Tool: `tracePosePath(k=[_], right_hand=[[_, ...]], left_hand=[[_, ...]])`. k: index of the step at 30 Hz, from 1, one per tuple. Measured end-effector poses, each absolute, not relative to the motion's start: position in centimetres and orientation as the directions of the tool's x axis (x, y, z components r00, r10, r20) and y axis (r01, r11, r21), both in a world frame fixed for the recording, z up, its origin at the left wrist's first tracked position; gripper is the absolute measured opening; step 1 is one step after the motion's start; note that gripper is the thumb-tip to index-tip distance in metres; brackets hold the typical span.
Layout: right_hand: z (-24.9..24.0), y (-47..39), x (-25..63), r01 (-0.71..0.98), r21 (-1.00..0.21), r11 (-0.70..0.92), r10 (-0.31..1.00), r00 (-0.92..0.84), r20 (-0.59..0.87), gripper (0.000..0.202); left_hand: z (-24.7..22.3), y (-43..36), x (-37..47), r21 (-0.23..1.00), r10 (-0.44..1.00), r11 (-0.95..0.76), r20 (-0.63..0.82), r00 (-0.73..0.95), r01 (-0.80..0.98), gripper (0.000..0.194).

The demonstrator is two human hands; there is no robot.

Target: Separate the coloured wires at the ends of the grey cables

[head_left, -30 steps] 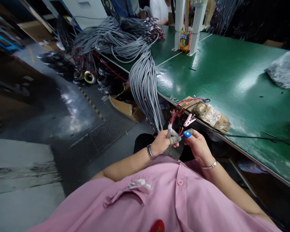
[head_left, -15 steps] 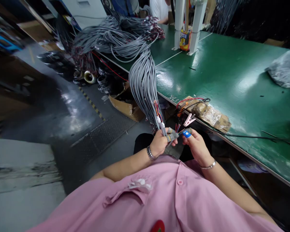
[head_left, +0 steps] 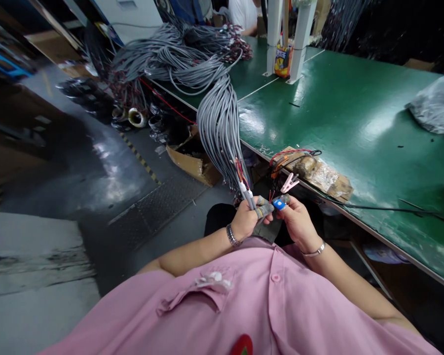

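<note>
Grey cables (head_left: 248,198) with white tape and coloured inner wires run into my left hand (head_left: 246,219), whose fingers are closed round them. Fingertip covers sit on that hand's thumb and finger. My right hand (head_left: 298,224) pinches at the thin wire ends (head_left: 271,195) beside the left fingertips, a blue cover on its thumb. What exactly lies between the right fingertips is too small to make out clearly, though the thin wires lead there. Just above the right hand is a pink clothes peg (head_left: 289,183) at the table edge.
A large bundle of grey cables (head_left: 218,118) hangs over the edge of the green table (head_left: 340,108). A taped wooden block (head_left: 318,175) with wires sits at that edge. A cardboard box (head_left: 192,162) stands below. Another person (head_left: 243,17) is across the table.
My right hand has moved slightly left, closer to my left hand, and its blue-covered thumb now lies over the wire ends. Fewer wires stick up between the hands. My left hand stays nearly still.
</note>
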State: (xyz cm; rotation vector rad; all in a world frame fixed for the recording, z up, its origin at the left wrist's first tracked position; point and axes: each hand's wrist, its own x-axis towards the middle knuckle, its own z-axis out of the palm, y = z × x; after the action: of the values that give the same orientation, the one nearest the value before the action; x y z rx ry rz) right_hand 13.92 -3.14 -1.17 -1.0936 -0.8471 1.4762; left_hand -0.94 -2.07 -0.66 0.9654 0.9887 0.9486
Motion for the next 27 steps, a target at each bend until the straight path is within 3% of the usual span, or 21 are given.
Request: tracePosePath(k=[12,19,27], right_hand=[[-1.5,-3.4,13.8,-0.374,-0.908,-0.189,0.977,0.021,-0.212,0.025],[-0.4,-3.2,13.6,-0.344,-0.913,-0.221,0.969,-0.186,-0.165,0.028],[-0.7,-3.1,13.5,-0.353,-0.914,-0.202,0.978,-0.123,-0.168,0.024]], left_hand=[[-0.5,-2.2,-0.9,0.933,0.949,0.279,-0.232,0.214,-0.229,0.027],[-0.9,-2.3,-1.0,0.942,0.934,0.275,-0.215,0.284,-0.192,0.030],[-1.3,-2.4,-0.9,0.947,0.944,0.247,-0.186,0.273,-0.207,0.029]])
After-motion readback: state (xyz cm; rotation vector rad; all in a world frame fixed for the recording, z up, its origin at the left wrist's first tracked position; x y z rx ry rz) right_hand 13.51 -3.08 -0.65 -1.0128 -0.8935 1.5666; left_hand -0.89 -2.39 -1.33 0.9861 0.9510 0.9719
